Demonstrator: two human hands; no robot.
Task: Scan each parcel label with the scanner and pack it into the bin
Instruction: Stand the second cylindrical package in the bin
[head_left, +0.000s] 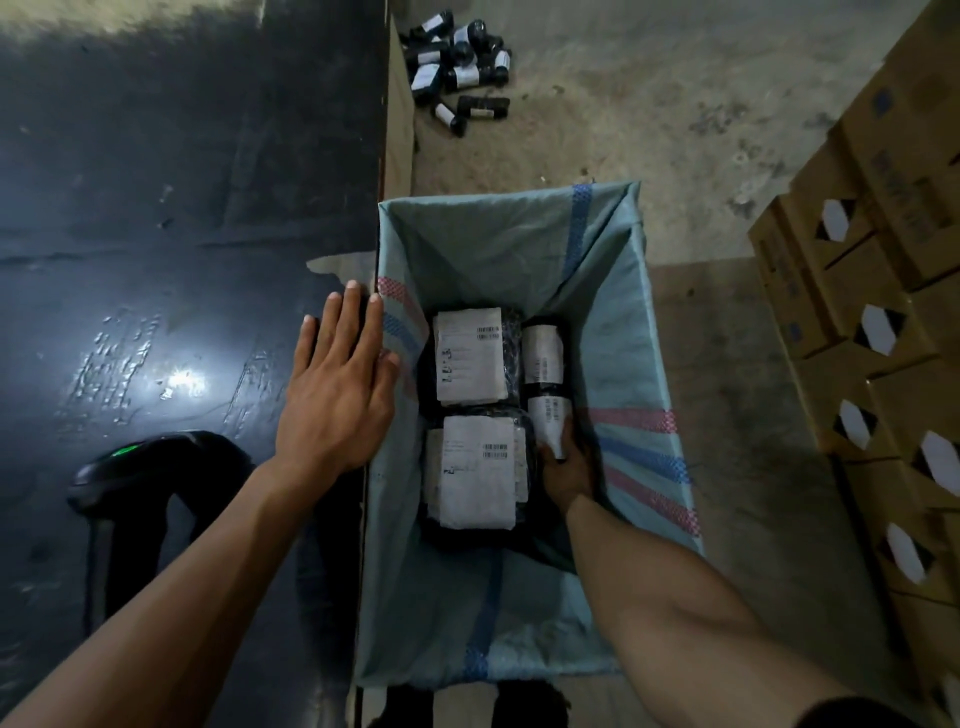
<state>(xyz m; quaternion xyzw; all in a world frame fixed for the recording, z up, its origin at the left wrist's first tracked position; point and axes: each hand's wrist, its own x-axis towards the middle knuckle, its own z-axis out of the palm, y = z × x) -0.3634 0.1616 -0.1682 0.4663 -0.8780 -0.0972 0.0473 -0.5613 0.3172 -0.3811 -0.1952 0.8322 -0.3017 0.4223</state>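
Note:
A bin lined with a pale green woven sack (623, 332) stands beside a dark table (156, 208). On its bottom lie two flat black parcels with white labels, one further away (470, 356) and one nearer (478, 470), and a black rolled parcel (543, 353). My right hand (569, 470) is down inside the bin, shut on a second rolled parcel (550, 423) that lies just below the first roll. My left hand (337, 389) rests flat, fingers apart, on the table edge at the bin's left rim. The black scanner (156, 467) stands on the table, a green light lit.
A heap of several black rolled parcels (457, 67) lies on the concrete floor beyond the bin. Stacked cardboard boxes (872, 338) fill the right side. The table's edge (395, 130) runs along the bin's left.

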